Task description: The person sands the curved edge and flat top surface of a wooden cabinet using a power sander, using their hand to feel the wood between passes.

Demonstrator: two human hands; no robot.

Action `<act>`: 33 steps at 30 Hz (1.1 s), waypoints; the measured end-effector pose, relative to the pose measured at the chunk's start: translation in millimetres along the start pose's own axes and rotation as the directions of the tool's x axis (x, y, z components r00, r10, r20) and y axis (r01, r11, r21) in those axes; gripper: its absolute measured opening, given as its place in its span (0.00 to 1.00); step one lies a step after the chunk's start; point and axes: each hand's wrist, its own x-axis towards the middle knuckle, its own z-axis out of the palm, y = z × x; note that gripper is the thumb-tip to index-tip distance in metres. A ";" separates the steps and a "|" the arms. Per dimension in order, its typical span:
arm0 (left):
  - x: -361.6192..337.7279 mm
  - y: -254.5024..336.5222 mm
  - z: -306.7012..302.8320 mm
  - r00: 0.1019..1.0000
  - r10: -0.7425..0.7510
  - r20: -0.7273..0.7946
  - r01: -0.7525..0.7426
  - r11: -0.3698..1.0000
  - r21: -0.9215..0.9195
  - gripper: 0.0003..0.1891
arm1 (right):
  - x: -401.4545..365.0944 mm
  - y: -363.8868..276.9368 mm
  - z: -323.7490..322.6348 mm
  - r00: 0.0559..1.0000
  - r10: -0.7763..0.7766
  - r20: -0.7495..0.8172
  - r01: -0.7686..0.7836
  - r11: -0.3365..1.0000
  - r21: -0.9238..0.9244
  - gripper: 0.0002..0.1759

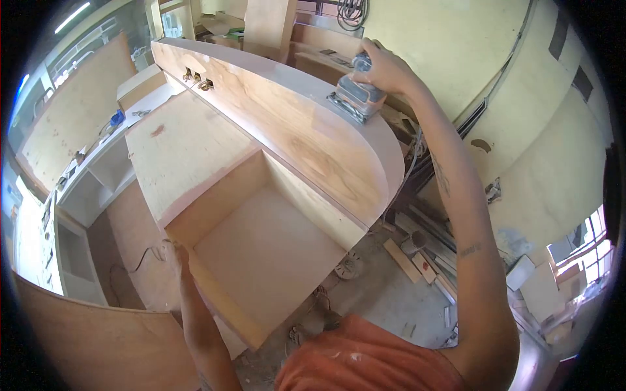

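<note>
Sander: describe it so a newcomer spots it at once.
Find the long curved panel across the upper middle. Near its rounded end, toward the picture's right, the sander sits on top, with the right hand on it. Its boxy grey-blue body stands out against the panel's pale surface.

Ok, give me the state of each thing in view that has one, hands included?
Sander: held, on the curved panel's top edge; running or off, can't tell.
Right hand: closed around the sander.
Curved panel: upright.
Box: open-topped.
Left hand: at the box's corner; grip unclear.
Cable coil: looped, hanging.
Ceiling light: lit.
</note>
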 end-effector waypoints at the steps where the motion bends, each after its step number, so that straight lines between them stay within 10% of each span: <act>1: -0.4 8.5 -5.4 0.998 -0.049 0.032 0.049 0.999 0.000 0.12 | -12.8 1.9 -3.2 0.999 0.041 -0.020 -0.040 0.998 0.040 0.34; 14: -0.3 3.5 23.9 0.999 -0.028 -0.017 0.028 0.999 -0.025 0.15 | -102.7 32.9 -7.0 0.970 0.214 -0.115 -0.198 0.971 0.134 0.35; 21: -6.1 -20.4 38.1 0.992 0.103 -0.069 -0.097 0.991 0.095 0.15 | -12.5 12.9 -5.0 0.996 0.080 0.029 -0.081 0.996 0.035 0.37; 26: -22.8 21.8 -12.6 0.989 -0.145 -0.005 0.139 0.954 -0.266 0.12 | 67.5 -7.7 22.9 0.993 0.015 0.116 -0.007 0.998 -0.070 0.35; 33: -17.0 -42.3 47.9 0.994 -0.113 -0.001 0.112 0.986 -0.125 0.13 | 151.6 -38.5 65.8 0.991 -0.054 0.122 0.058 0.998 -0.027 0.42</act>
